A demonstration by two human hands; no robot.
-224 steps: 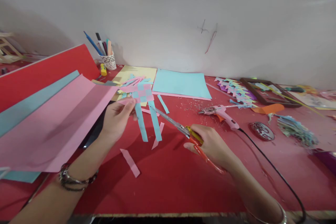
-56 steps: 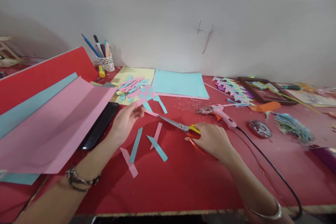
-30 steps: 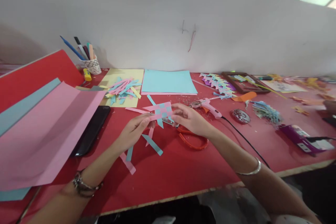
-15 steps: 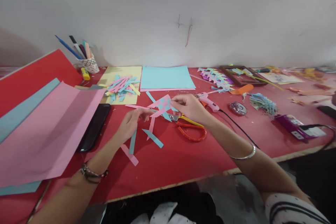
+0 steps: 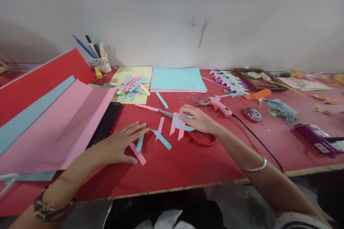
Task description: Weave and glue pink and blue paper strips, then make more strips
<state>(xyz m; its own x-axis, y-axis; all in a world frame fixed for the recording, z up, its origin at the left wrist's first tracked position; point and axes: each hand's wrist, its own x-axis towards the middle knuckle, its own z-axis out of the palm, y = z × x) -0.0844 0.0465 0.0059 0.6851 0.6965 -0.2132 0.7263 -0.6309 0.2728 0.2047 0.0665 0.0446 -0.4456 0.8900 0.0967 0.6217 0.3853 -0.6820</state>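
My right hand (image 5: 197, 118) pinches a small woven piece of pink and blue paper strips (image 5: 177, 121), with strip ends hanging toward me. Beneath it lie scissors, their blade (image 5: 166, 113) and red handle (image 5: 205, 142) showing on either side. My left hand (image 5: 125, 143) is spread low over the table with nothing in its grasp. Its fingertips are at a short blue strip (image 5: 140, 141), and a pink strip (image 5: 139, 155) lies under that. Between the hands rest another blue strip (image 5: 162, 139) and a pink strip (image 5: 160, 127).
Pink paper sheets (image 5: 53, 132) and a black phone (image 5: 107, 120) are at left. Behind lie a strip pile (image 5: 133, 85) and blue sheets (image 5: 177, 78). A pink glue gun (image 5: 219, 105) with its cord (image 5: 258, 139) sits at right, near a purple box (image 5: 317, 137).
My left hand has let go of the woven piece and moved left and toward me, its fingers opening. The piece has turned in my right hand, its strips now pointing down.
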